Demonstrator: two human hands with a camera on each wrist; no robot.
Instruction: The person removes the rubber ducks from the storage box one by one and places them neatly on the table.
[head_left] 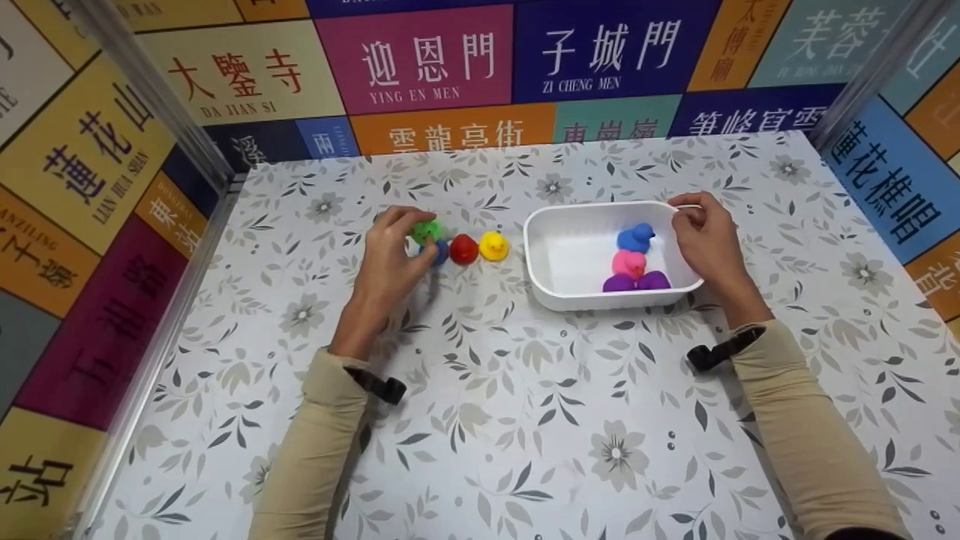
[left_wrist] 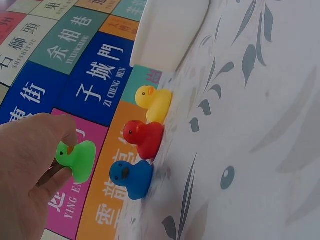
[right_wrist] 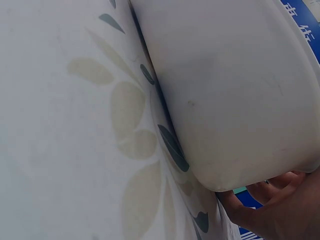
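Note:
A green rubber duck (left_wrist: 82,160) is pinched between the thumb and fingers of my left hand (head_left: 390,251), held up off the table. Below it a blue duck (left_wrist: 132,178), a red duck (head_left: 464,249) and a yellow duck (head_left: 493,246) stand in a row on the table. On the right, my right hand (head_left: 707,238) grips the right end of a white plastic tub (head_left: 559,298) at its rim. Inside the tub, toward the right, are another blue duck (head_left: 636,238), a pink duck (head_left: 628,264) and purple ducks (head_left: 619,283), partly hidden by the front wall.
A tablecloth (head_left: 480,420) with grey leaves and flowers covers the table. Panels of colourful signs (head_left: 420,60) rise along the back and both sides. Each wrist wears a black strap with a small camera (head_left: 386,388).

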